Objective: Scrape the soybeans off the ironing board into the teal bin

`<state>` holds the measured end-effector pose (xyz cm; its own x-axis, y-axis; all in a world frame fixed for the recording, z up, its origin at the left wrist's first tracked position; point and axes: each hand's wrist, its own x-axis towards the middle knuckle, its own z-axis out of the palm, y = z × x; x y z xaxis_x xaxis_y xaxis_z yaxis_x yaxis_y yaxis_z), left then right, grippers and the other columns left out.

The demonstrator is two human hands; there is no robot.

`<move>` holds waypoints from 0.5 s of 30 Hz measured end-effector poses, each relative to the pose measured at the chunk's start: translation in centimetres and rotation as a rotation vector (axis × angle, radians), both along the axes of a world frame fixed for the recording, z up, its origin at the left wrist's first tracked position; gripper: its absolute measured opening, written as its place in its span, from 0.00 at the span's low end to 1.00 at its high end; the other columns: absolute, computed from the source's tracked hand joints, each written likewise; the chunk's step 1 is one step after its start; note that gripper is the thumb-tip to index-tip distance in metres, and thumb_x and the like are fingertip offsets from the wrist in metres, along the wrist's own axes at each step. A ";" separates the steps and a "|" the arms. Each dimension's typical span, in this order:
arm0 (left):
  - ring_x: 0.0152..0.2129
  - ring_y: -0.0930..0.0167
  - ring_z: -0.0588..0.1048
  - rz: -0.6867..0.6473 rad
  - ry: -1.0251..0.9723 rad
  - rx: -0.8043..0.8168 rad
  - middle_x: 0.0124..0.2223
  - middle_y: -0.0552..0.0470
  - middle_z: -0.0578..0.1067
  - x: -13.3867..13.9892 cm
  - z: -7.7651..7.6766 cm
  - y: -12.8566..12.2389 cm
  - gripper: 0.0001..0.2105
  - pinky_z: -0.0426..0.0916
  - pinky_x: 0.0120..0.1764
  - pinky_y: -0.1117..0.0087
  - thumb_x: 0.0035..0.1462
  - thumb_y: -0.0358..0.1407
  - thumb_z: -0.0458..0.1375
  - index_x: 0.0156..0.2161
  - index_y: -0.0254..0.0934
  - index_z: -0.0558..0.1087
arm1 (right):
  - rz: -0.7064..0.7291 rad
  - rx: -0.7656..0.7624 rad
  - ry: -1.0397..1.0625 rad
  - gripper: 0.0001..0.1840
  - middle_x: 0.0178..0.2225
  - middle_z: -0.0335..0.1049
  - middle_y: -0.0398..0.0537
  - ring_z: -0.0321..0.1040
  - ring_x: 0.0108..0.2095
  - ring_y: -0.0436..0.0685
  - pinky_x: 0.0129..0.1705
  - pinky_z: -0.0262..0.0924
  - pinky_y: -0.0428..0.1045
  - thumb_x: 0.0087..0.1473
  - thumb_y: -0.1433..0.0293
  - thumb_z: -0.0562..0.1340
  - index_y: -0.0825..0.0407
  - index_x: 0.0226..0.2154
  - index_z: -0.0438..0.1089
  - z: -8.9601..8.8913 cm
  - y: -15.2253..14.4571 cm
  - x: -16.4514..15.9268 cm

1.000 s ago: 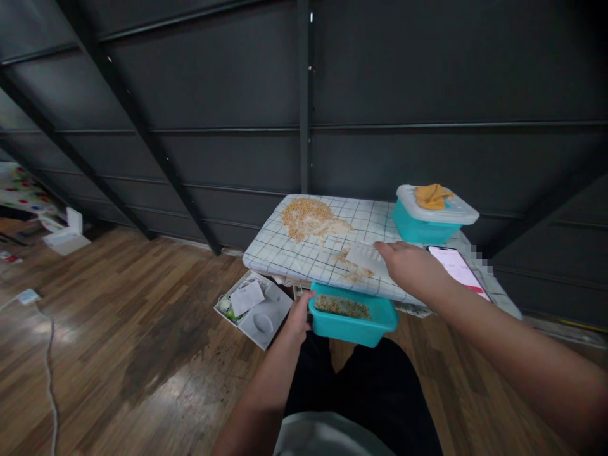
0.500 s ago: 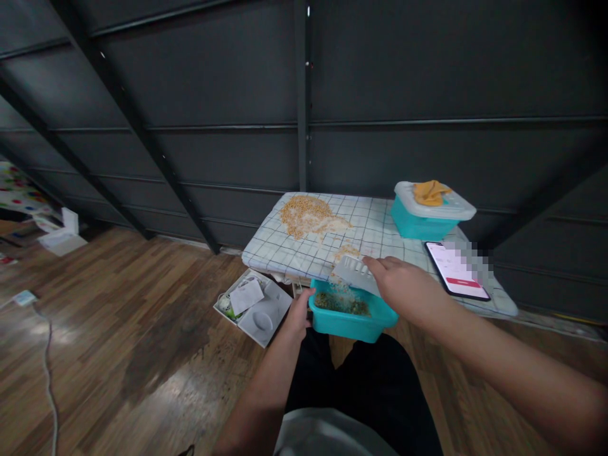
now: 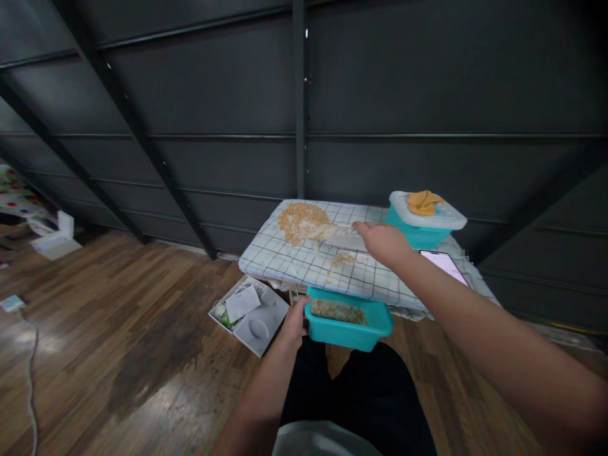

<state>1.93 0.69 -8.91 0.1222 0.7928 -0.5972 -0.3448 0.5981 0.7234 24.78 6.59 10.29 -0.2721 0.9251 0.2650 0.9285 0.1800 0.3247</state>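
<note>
My left hand grips the left end of a teal plastic tub, held at the near table edge above my lap. Yellow grains mixed with pale powder lie inside the tub. Over the table, my right hand is closed on a flat whitish plastic scraper with slots near its top. The scraper's left end meets the pale powder beside a heap of yellow grains. A smaller patch of grains lies nearer to me on the checked tablecloth.
A lidded teal tub with an orange cloth on top stands at the table's right. Partly behind my right forearm lies a phone. An open white box sits on the floor at left; a dark panelled wall rises behind.
My right hand and the scraper have moved from over the held tub up and away to the heap. Material falling into the tub earlier has stopped. My left hand still holds the tub.
</note>
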 end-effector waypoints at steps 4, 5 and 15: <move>0.38 0.58 0.78 -0.020 0.019 0.018 0.37 0.46 0.81 -0.1 -0.1 -0.1 0.24 0.71 0.31 0.67 0.47 0.51 0.61 0.46 0.39 0.75 | 0.052 -0.075 0.000 0.26 0.44 0.77 0.57 0.76 0.38 0.61 0.32 0.61 0.50 0.57 0.79 0.50 0.52 0.57 0.65 -1.5 0.8 -0.5; 0.38 0.58 0.78 -0.023 0.025 0.021 0.38 0.46 0.81 -0.1 -0.1 -0.1 0.24 0.71 0.31 0.66 0.47 0.51 0.61 0.46 0.39 0.75 | 0.076 -0.080 -0.002 0.26 0.44 0.77 0.57 0.76 0.38 0.61 0.33 0.62 0.50 0.57 0.79 0.50 0.52 0.57 0.65 -1.8 0.8 -0.5; 0.39 0.58 0.78 -0.039 0.020 0.034 0.40 0.45 0.81 -0.1 -0.1 0.0 0.27 0.71 0.31 0.65 0.46 0.52 0.61 0.49 0.39 0.74 | 0.269 -0.110 0.027 0.26 0.50 0.75 0.59 0.75 0.45 0.62 0.44 0.66 0.53 0.56 0.81 0.52 0.55 0.56 0.67 -2.4 -2.4 0.3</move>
